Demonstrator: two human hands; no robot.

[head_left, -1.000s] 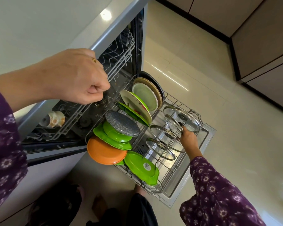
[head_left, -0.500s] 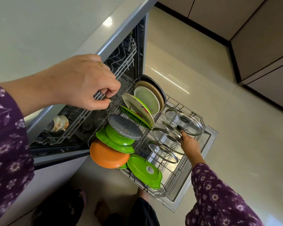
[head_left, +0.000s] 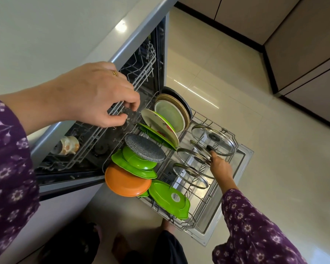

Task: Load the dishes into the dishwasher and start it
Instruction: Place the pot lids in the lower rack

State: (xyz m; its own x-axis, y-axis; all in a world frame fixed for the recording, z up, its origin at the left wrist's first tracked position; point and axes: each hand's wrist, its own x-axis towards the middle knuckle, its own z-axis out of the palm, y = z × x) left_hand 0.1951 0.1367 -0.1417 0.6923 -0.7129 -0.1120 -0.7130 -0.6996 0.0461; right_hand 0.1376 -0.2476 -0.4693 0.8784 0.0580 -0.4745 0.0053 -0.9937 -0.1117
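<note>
The dishwasher's lower rack [head_left: 229, 132] is pulled out over the open door [head_left: 243, 164]. Upright plates [head_left: 170, 116], a grey speckled plate [head_left: 145, 149], green plates [head_left: 171, 200] and an orange plate [head_left: 126, 182] stand in it. Several glass lids [head_left: 214, 141] sit on its right side. My right hand [head_left: 220, 167] grips the black knob of a tilted glass lid [head_left: 199, 150] there. My left hand [head_left: 95, 94] is higher up, with its fingertips curled around the front rail of the upper rack [head_left: 141, 73].
A patterned cup [head_left: 69, 145] lies in the upper rack. The grey countertop [head_left: 46, 35] runs above the dishwasher. Pale floor tiles [head_left: 274, 149] stretch to the right, with cabinet fronts [head_left: 303, 44] beyond. My feet [head_left: 120, 246] are at the rack's near corner.
My left hand has moved down and right from a closed fist to the upper rack's front rail, fingers now hooked on it. My right hand has stayed on the lid's knob.
</note>
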